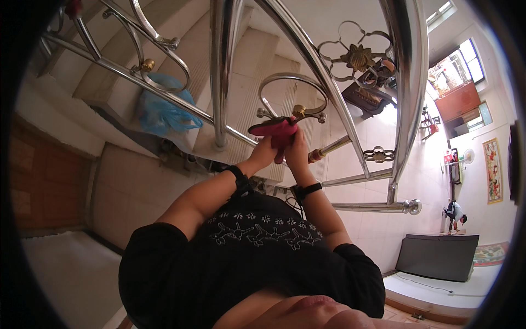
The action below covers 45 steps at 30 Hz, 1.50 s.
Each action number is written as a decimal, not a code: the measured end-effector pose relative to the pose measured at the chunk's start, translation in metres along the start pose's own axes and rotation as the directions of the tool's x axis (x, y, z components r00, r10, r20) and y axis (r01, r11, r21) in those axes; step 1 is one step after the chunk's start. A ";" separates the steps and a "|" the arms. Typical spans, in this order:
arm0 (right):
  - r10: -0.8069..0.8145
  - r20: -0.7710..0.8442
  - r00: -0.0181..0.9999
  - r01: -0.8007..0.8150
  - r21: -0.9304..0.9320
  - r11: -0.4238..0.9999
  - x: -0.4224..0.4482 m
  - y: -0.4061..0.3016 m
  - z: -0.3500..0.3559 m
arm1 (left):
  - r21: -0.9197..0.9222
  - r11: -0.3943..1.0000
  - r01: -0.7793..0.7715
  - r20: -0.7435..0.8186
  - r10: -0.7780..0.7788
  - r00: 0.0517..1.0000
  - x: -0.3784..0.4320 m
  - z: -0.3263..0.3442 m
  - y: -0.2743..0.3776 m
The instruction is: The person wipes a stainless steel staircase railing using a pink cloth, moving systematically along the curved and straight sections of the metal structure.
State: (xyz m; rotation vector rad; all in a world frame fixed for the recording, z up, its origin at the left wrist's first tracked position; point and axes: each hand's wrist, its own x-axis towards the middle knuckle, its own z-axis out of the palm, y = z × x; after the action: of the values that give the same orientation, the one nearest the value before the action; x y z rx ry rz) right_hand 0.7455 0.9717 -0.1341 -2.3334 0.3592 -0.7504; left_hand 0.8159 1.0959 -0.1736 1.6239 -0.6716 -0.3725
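Observation:
A dark red cloth (283, 133) is bunched between my two hands, against the lower part of a shiny metal ring (294, 76) of a stair railing. My left hand (267, 150) grips the cloth from one side, and my right hand (299, 148) grips it from the other, its fingertips near the brass-coloured ball (299, 110) on the ring. The cloth hides parts of the fingers and of the metal beneath. Bright tubular posts (220, 82) and a sloping rail (312, 53) stand around my hands. A flower-shaped ornament (358, 57) sits higher up to the right.
Tiled stair steps (242, 74) lie behind the railing, with a blue plastic bag (166, 109) on one at the left. A lower rail (365, 207) ends in a round knob. Across the room, a person (454, 211) is near the wall beside a dark grey cabinet (437, 257).

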 end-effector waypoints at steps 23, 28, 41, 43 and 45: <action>0.204 0.406 0.891 -0.398 0.480 0.782 -0.079 0.097 -0.191 | 0.170 0.978 -0.119 0.180 0.088 0.980 -0.018 0.125 0.129; 0.015 0.015 1.000 -0.019 0.301 0.953 -0.063 0.100 -0.185 | 0.144 0.971 -0.189 0.059 0.183 0.981 0.019 0.165 0.118; 0.200 0.054 0.978 -0.199 0.505 0.840 -0.077 0.154 -0.089 | 0.226 0.972 -0.068 -0.056 0.083 0.995 -0.010 0.210 0.000; 0.238 0.119 0.964 -0.263 0.561 0.785 -0.091 0.162 -0.083 | 0.267 0.959 -0.100 -0.079 0.125 0.989 -0.020 0.217 -0.003; 0.253 0.170 0.952 -0.305 0.539 0.785 -0.105 0.172 -0.073 | 0.360 0.912 -0.195 -0.095 0.244 0.965 -0.029 0.220 -0.008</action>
State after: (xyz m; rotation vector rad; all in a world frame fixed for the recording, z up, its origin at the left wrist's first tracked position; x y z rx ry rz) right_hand 0.6082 0.8512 -0.2459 -1.6976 0.3741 -0.5128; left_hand 0.6647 0.9412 -0.2233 1.8640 -0.8397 0.0298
